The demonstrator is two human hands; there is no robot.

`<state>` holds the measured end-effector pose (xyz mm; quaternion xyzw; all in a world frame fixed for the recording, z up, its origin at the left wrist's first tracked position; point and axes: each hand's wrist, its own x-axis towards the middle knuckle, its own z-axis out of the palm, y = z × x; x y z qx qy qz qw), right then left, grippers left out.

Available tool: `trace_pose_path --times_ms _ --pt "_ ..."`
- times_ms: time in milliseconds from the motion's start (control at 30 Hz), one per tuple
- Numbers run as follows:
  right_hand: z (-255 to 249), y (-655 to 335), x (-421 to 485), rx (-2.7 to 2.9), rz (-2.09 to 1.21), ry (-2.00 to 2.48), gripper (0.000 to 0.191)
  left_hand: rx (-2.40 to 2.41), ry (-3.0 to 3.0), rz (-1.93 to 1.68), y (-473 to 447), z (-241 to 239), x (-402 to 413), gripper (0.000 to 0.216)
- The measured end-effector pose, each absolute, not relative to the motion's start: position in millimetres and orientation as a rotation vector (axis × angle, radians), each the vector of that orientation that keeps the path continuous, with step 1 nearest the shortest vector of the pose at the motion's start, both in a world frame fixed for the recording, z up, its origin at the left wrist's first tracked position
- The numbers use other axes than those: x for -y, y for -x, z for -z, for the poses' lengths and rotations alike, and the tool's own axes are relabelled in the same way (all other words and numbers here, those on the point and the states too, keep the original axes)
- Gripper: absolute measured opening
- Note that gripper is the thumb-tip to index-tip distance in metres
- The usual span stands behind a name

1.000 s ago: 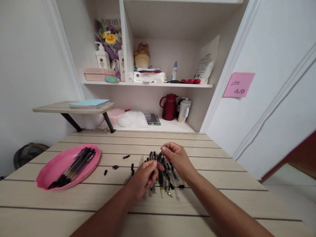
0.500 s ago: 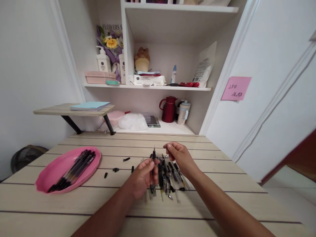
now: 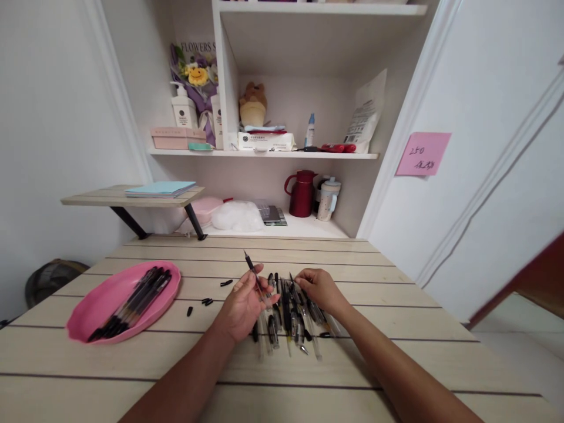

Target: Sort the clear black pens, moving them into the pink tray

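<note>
My left hand holds a capless pen with a black grip and clear barrel, its tip pointing up and to the left. My right hand is at the far right side of a heap of pen parts, thumb and fingers pinched together. Whatever lies between those fingertips is hidden. In the heap are clear barrels, black pieces, clear caps and a small silver tip. Left of my left hand lie small black pieces. A pink tray holds several black pens.
A small raised shelf with blue paper stands at the table's back left. Behind the table, a white cabinet holds a red jug, a pale cup and a white plastic bag.
My left hand has shifted slightly left and tilted the pen leftward. My right hand has come down from above onto the heap's far right part.
</note>
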<state>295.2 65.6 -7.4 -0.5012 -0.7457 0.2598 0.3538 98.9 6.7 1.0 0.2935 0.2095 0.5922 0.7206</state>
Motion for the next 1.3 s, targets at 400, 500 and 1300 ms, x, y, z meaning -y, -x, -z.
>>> trace_pose_path --times_ms 400,500,1300 --pt "14.0 -307.2 -69.6 2.019 -0.548 1.411 0.016 -0.485 -0.648 -1.352 -96.5 2.0 -10.2 0.02" --pt "14.8 -303.6 -65.5 2.069 -0.544 1.388 0.016 -0.496 -0.646 -1.365 -96.7 2.7 -11.2 0.019" --pt "12.1 -284.9 -47.4 2.233 -0.353 1.451 0.014 -0.533 -0.67 -1.328 -94.0 4.0 -13.1 0.019"
